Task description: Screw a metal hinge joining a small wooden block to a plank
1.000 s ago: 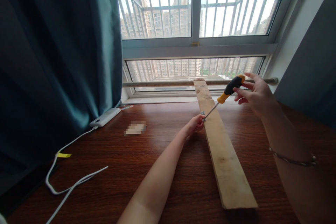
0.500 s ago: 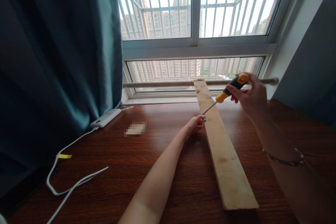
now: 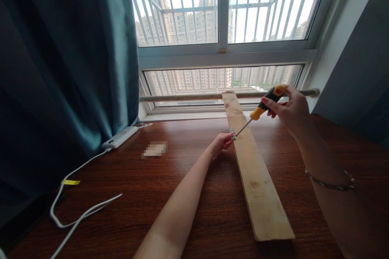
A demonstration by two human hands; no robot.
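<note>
A long pale wooden board [image 3: 257, 170] lies on the dark wood surface, its far end at the window. Against the board's left edge, my left hand [image 3: 221, 144] pinches a small metal bracket [image 3: 233, 134], whose exact kind is too small to make out. My right hand [image 3: 291, 107] is closed around the handle of a yellow and black screwdriver [image 3: 267, 103]. The screwdriver slants down to the left, and its tip is at the board just right of the bracket. Whether the tip touches the wood I cannot tell.
A white power strip [image 3: 120, 137] with a white cable [image 3: 57, 202] lies at the left by the blue curtain [image 3: 91, 48]. A blurred pale patch [image 3: 154, 149] is on the dark wood surface [image 3: 182, 170]. A metal rail [image 3: 182, 97] crosses before the window.
The screwdriver tip has shifted from the bracket's far part to its right side, nearer me. My left hand still pinches the bracket. The whole view has moved slightly.
</note>
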